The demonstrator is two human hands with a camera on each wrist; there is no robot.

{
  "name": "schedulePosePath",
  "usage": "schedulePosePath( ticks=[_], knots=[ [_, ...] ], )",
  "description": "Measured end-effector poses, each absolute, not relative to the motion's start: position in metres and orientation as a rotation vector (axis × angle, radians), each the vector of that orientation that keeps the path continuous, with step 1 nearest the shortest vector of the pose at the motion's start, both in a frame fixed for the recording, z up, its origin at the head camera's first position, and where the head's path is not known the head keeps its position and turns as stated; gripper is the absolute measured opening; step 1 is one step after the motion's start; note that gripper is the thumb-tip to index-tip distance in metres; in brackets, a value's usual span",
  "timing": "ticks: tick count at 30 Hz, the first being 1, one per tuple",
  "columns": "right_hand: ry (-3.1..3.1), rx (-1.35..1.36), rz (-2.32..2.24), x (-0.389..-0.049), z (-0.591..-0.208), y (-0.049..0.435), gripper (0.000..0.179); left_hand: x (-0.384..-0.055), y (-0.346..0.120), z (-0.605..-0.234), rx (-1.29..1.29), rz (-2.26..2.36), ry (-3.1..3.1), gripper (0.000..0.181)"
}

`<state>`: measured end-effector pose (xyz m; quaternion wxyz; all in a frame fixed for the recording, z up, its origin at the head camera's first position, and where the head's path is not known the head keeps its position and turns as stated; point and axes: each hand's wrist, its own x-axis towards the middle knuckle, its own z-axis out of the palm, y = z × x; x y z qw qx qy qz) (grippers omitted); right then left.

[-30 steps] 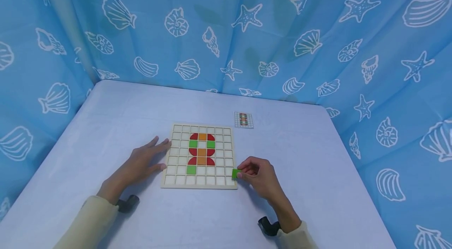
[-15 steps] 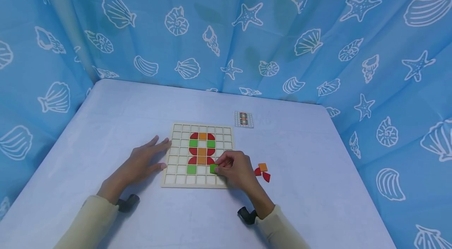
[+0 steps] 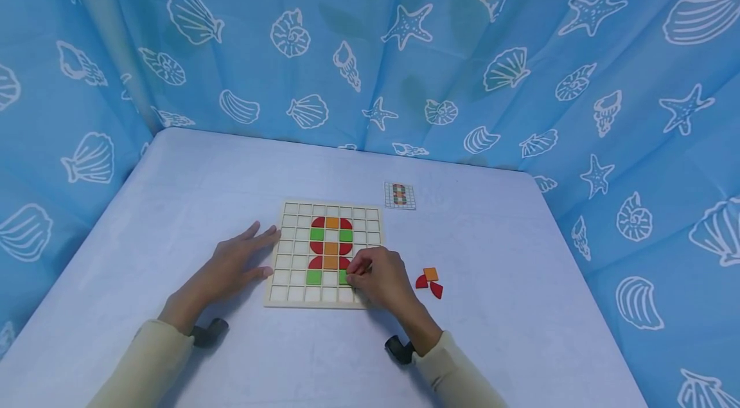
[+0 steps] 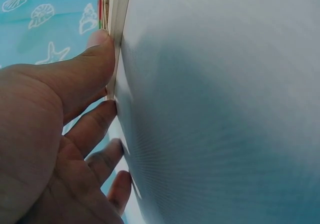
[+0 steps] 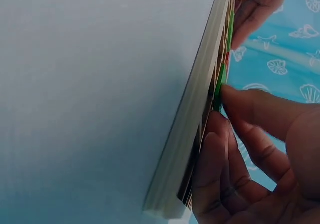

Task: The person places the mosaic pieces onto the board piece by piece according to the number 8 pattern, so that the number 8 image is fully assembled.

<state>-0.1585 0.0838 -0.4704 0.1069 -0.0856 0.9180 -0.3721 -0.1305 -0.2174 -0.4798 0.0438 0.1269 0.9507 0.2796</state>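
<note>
A cream grid board [image 3: 325, 306] lies on the table, with red, orange and green tiles set in its middle columns. My right hand [image 3: 381, 276] is over the board's lower right part, pinching a green square tile [image 3: 343, 277] at a cell just below a red piece. In the right wrist view the thumb is on that green tile [image 5: 218, 86], which sits tilted in the grid. Along the board's left edge rests my left hand [image 3: 234, 263], fingers spread and fairly straight. Its thumb [image 4: 95, 54] touches the frame in the left wrist view.
Right of the board lie an orange square tile [image 3: 430, 274] and two red quarter-round tiles [image 3: 436, 290]. A small pattern card [image 3: 399, 196] lies beyond the board's top right corner. A blue shell-print curtain [image 3: 370, 42] hangs behind the white-covered table [image 3: 491, 234].
My right hand has carried the green tile leftward from the board's right edge to a cell in the lower middle. The loose tiles came into view. My left hand has stayed put.
</note>
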Motion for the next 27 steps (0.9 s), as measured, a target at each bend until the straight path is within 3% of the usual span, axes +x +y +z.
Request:
schedulePosePath(
  ticks=[10,27],
  knots=[
    [2.656,-0.253,-1.212,-0.162,-0.469,0.101,0.014,-0.131,-0.217,-0.482,0.390,0.851,2.914,0.078],
    [2.734,0.040,-1.223,-0.167,-0.466,0.195,0.021,-0.131,-0.216,-0.479,0.393,0.828,2.921,0.078]
  ],
)
